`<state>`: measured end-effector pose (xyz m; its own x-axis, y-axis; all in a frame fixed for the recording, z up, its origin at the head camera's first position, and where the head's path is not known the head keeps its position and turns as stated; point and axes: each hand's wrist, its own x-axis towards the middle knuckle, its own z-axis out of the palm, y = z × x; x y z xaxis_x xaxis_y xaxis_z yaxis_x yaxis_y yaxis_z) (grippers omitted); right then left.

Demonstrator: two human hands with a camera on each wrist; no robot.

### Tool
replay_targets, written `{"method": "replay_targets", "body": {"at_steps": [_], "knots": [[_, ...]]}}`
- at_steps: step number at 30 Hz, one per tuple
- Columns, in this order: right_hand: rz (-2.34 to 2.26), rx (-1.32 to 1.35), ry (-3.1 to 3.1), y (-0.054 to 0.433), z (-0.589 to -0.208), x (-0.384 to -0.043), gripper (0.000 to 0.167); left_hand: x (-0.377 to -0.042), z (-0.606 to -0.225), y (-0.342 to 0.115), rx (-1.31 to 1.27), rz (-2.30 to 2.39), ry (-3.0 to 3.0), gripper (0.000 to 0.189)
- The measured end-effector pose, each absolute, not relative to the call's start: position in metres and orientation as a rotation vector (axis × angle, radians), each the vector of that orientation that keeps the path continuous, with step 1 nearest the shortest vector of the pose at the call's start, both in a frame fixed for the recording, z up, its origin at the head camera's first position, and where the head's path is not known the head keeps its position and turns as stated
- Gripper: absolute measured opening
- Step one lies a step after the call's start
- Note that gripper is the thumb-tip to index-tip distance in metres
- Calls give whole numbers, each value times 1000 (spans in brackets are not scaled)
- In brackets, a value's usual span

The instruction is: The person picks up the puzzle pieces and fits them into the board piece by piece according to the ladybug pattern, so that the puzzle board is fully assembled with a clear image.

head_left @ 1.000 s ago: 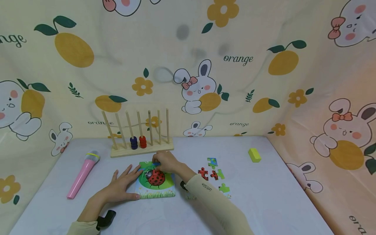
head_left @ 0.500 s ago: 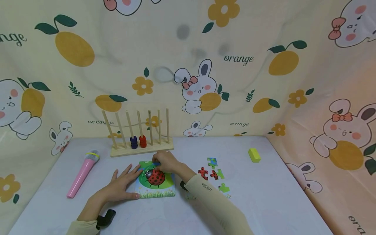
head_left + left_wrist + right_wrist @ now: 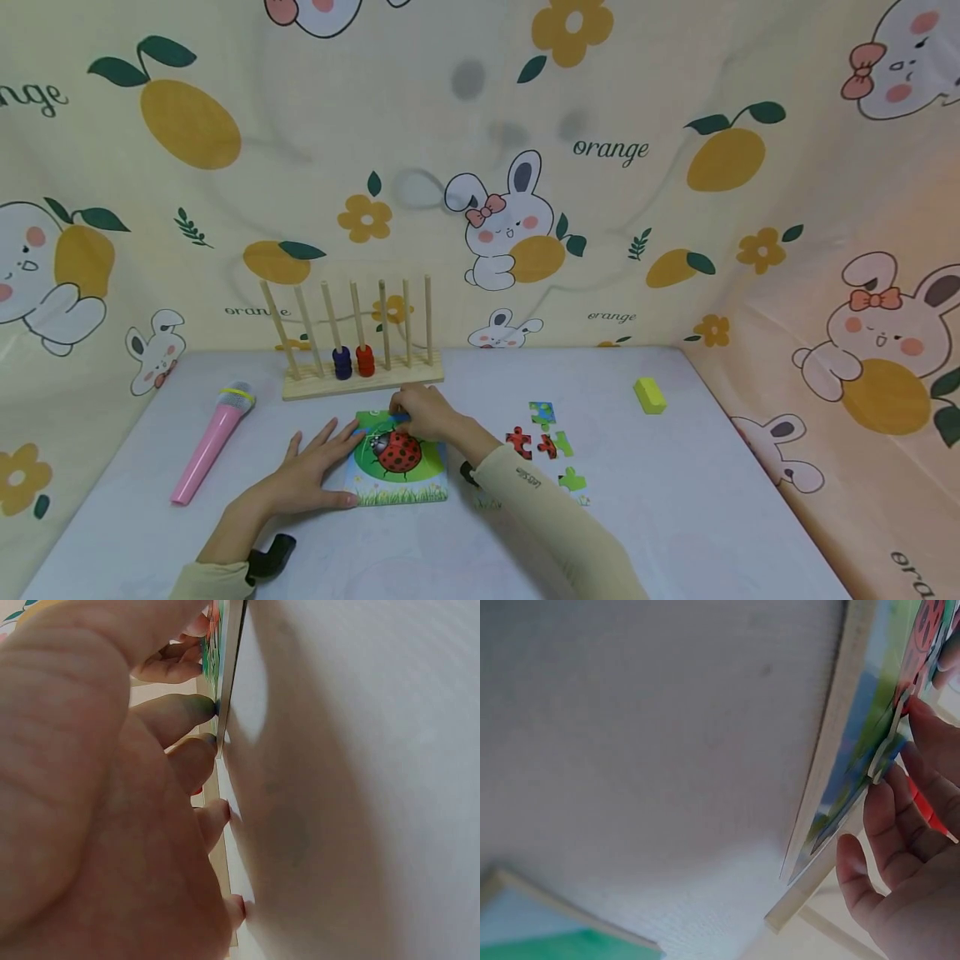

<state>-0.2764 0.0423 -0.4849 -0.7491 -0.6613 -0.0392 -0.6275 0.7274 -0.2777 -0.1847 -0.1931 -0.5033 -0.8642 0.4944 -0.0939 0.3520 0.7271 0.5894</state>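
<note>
A ladybug jigsaw board [image 3: 401, 492] lies flat at the middle-left of the table. My left hand [image 3: 303, 477] has its fingers spread, with thumb and fingertips against the board's left edge. At the upper right of the board, my right hand [image 3: 425, 414] reaches in from the right. In the right wrist view its thumb and fingers pinch a blue-green puzzle piece [image 3: 889, 754], tilted against the picture surface. The right hand hides the board's top right corner in the head view. Loose red puzzle pieces [image 3: 517, 443] lie right of the board, some beneath the forearm.
Behind the board stands a wooden peg rack [image 3: 363, 386] with blue and red rings. A pink toy microphone [image 3: 213, 454] lies on the left. At the back right is a yellow block [image 3: 649, 397]. More loose pieces include a green one [image 3: 572, 480].
</note>
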Motion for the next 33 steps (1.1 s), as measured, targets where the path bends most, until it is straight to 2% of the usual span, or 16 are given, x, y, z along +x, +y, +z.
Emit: {"method": "replay_targets", "body": {"at_steps": [22, 28, 33], "knots": [[-320, -1057, 2838, 42, -483, -279, 24, -185, -504, -194, 661, 839, 2685, 99], [-252, -1138, 2859, 43, -479, -272, 36, -185, -505, -195, 662, 836, 2689, 100], [16, -1214, 2795, 45, -473, -249, 63, -186, -506, -195, 674, 829, 2689, 100]]}}
